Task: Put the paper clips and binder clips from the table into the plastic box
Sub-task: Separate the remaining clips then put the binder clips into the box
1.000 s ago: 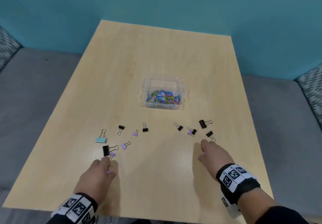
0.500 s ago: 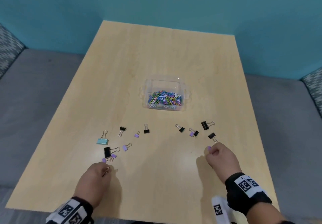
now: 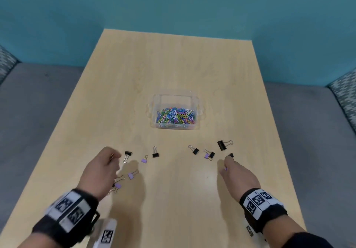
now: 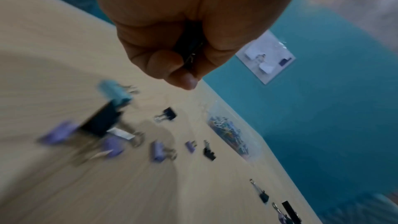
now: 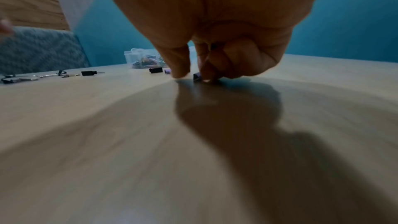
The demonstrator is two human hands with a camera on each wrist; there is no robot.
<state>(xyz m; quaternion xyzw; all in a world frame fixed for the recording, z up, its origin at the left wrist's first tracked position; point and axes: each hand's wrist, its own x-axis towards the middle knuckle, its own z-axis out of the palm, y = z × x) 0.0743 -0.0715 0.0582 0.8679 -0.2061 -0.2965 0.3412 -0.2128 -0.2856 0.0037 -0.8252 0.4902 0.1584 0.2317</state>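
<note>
Binder clips [image 3: 221,145] lie in two loose groups on the table [image 3: 173,58], on the near side of the plastic box [image 3: 176,97]. The box is see-through and already has a heap of bright paper clips [image 3: 176,117] in it.

My left hand [image 3: 102,168] is up off the table with its fingers curled. In the left wrist view I can see something small and dark pinched inside, most likely a clip. My right hand [image 3: 238,172] is down at the table, and its fingertips [image 5: 181,72] pinch a little clip [image 5: 197,76] that sits on the wood. I can also see a bit of purple tucked under that hand.

I think these clips are light and hard. The wire loops look thin, so they could slip or spin. I would pinch the fat colored body, not the loops. Small ones like the purple clip [image 3: 144,160] need just two fingertips.

The table is smooth, pale wood, so clips may slide when I poke them. A gray couch [image 3: 38,103] sits around it, and the wall [image 3: 173,2] behind is blue-green.
</note>
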